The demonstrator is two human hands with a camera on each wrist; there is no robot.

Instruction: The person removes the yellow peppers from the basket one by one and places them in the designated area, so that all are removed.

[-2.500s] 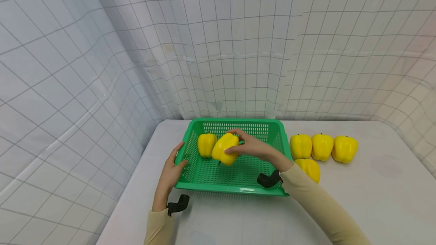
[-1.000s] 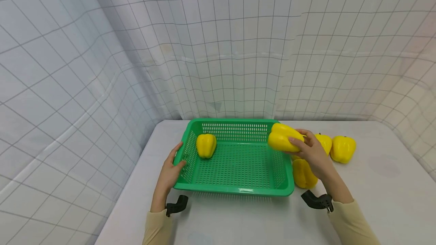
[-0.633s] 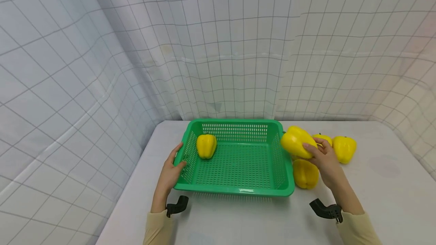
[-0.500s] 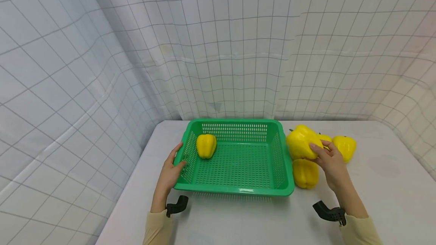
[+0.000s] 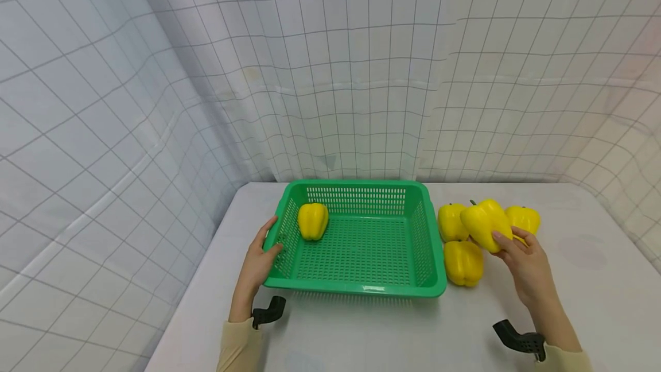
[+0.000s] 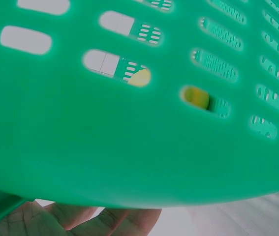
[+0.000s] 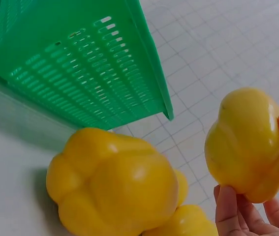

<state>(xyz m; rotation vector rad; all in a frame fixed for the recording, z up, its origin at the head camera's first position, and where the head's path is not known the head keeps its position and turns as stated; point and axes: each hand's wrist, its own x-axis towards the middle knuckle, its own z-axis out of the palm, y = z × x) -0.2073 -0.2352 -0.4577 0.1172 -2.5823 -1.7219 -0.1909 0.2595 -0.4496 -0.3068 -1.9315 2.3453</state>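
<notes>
My right hand holds a yellow bell pepper with its stem end tilted up to the left. In the right wrist view the thumb presses one side of that bell pepper and the fingertips support it from below. To the right of the green basket, more yellow bell peppers sit on the table, one in front, others behind. The left hand grips the basket's left rim, thumb over the edge. One bell pepper stands inside, near the left wall.
The white table extends in front of the basket and to the right. A white grid-patterned curtain hangs behind and along the sides. At the far right of the back row stands another bell pepper, partly behind the right hand.
The right hand has carried its bell pepper out of the basket, over the right rim, and rightward above the other peppers. The left hand has stayed on the rim.
</notes>
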